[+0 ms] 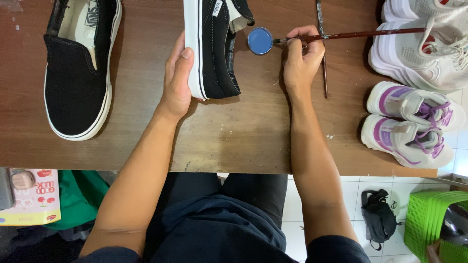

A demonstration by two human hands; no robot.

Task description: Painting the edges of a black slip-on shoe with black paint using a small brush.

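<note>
Black slip-on shoe (217, 48) tipped on its side on the brown table (234, 131), white sole pressed by left hand (176, 78). Right hand (301, 61) pinching thin paintbrush (351, 35), tip at little blue paint lid (260, 40). Other black shoe (80, 68) flat, far left. Purple sneakers (409, 122) far right.

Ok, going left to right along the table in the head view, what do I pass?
Flat black shoe → left hand → black shoe on its side → blue paint lid → right hand holding a brush → purple-and-white shoes.
</note>
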